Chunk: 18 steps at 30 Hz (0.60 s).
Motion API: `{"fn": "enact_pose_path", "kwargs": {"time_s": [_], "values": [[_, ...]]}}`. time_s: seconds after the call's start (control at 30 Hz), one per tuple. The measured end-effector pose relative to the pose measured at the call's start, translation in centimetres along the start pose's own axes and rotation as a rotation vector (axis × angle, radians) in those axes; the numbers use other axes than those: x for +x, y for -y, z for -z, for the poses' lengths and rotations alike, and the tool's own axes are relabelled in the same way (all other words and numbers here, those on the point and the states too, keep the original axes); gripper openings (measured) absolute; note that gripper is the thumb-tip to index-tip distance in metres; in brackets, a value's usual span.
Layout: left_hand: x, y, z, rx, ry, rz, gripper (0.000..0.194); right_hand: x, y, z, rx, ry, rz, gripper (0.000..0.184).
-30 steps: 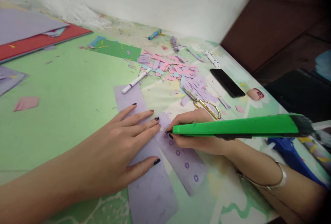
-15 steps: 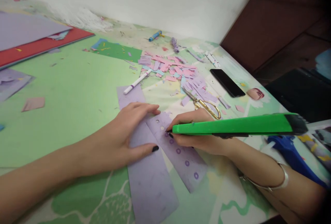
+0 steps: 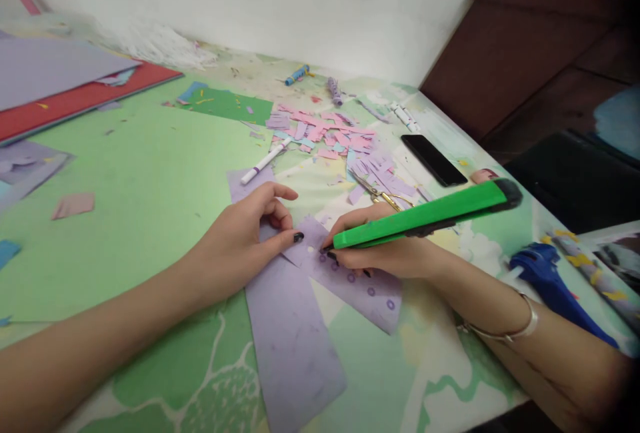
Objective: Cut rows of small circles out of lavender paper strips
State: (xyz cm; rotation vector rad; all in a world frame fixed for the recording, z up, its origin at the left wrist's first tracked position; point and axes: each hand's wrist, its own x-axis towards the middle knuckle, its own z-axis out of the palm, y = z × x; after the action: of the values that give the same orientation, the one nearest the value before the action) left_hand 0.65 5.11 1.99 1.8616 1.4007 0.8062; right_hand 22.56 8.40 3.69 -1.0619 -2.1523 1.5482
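My right hand (image 3: pixel 390 246) grips a green utility knife (image 3: pixel 425 213). Its tip end meets a short purple paper strip (image 3: pixel 370 313) marked with a row of small drawn circles and a cut hole near the upper end. At that strip's upper left end is my left hand (image 3: pixel 255 226), thumb and curled fingers closed about the edge; the exact contact is partly hidden. Beneath lies a longer plain purple strip (image 3: pixel 295 346), running from under my left hand toward the table's near edge. A white marker (image 3: pixel 265 161) with a purple band rests on its far end.
Beyond my hands lie gold-handled scissors (image 3: pixel 383 196), pink and purple paper scraps (image 3: pixel 330 133) and a black phone (image 3: pixel 434 160). A blue glue gun (image 3: pixel 555 286) sits by my right forearm. Red board (image 3: pixel 150 74) and purple sheets (image 3: pixel 55 66) occupy the far left.
The strip with circles has turned, its near end swinging right and away from me. My left hand has gone from spread to curled at its end. The knife's back end has swung left and upward.
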Motion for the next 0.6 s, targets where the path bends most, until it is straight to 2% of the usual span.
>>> {"fn": "enact_pose_path", "kwargs": {"time_s": [0.23,0.6], "values": [[-0.3,1.1,-0.2,0.207,-0.028,-0.152,0.023,0.5,-1.1,0.3,0.16,0.063,-0.049,0.021],[-0.4,1.1,-0.4,0.253,-0.028,-0.157,0.021,0.5,-0.9,0.2,0.146,0.036,-0.069,0.02]]}}
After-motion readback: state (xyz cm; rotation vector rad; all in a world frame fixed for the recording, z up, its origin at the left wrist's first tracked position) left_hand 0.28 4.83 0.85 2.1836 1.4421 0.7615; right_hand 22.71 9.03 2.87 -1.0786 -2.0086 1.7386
